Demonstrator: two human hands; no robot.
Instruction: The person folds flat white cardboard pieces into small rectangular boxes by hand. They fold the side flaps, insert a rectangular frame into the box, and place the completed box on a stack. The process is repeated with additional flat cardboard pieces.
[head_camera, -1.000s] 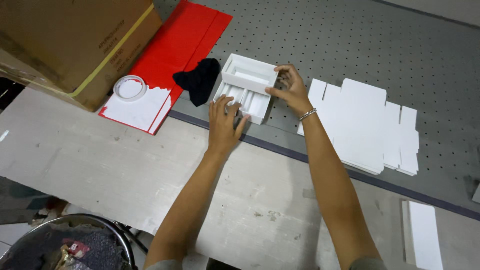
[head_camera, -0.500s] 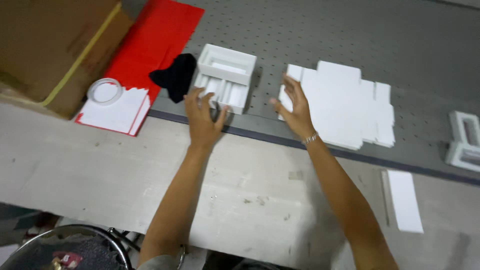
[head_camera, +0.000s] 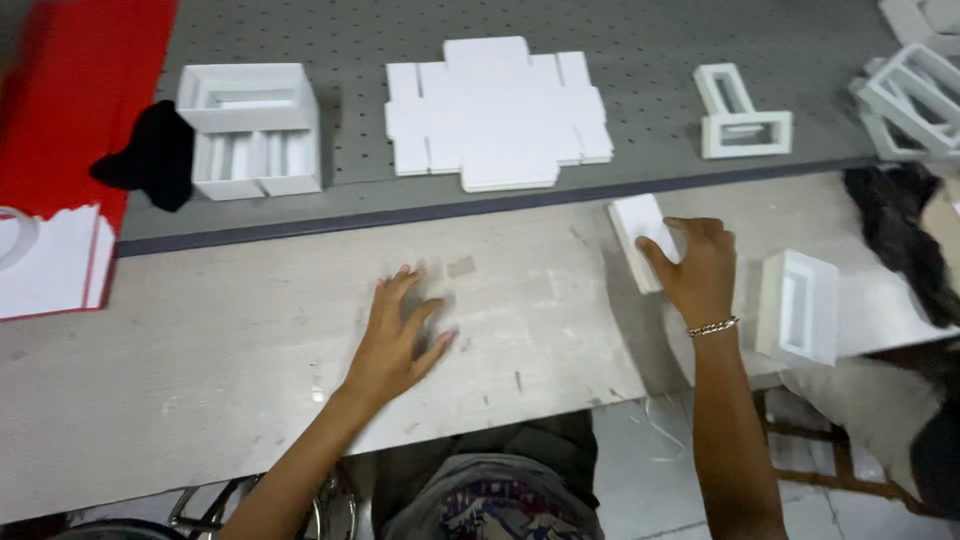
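The right hand (head_camera: 697, 262) lies curled over a stack of white card pieces (head_camera: 638, 238) on the pale bench (head_camera: 200, 370), fingers bent round its near edge — gripping, it seems, though the palm hides the contact. The left hand (head_camera: 393, 335) rests flat and empty on the bench, fingers spread, probably as a brace. A small white box (head_camera: 797, 305) stands just beside the right wrist — handy for reaching.

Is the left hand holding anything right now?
No, the left hand lies flat and empty on the pale table.
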